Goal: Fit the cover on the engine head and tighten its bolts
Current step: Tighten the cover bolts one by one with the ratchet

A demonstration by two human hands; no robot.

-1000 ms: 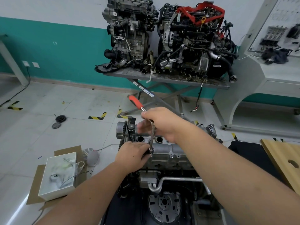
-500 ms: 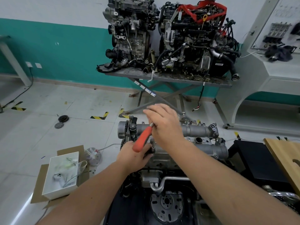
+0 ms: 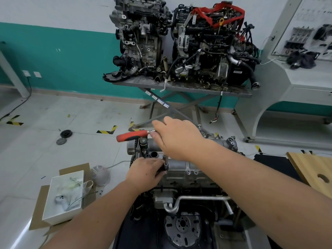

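The grey metal cover (image 3: pixel 181 167) lies on the engine head (image 3: pixel 188 178) in front of me. A ratchet wrench with a red handle (image 3: pixel 132 136) stands over it, its handle pointing left. Its thin extension bar (image 3: pixel 166 161) runs down to a socket on a bolt at the cover's near left edge. My right hand (image 3: pixel 177 139) grips the ratchet at its head, above the cover. My left hand (image 3: pixel 145 170) holds the socket at the foot of the extension. The bolt itself is hidden by my fingers.
Two engines (image 3: pixel 179 42) stand on a metal table (image 3: pixel 181 86) behind. A white box (image 3: pixel 63 194) on cardboard lies on the floor at left. A wooden board (image 3: pixel 312 169) is at right. The flywheel (image 3: pixel 182 228) and a metal pipe (image 3: pixel 195 199) sit below the head.
The red handle has swung from pointing down at my left hand to pointing left and level. My right hand turned with it. My left hand stayed at the socket.
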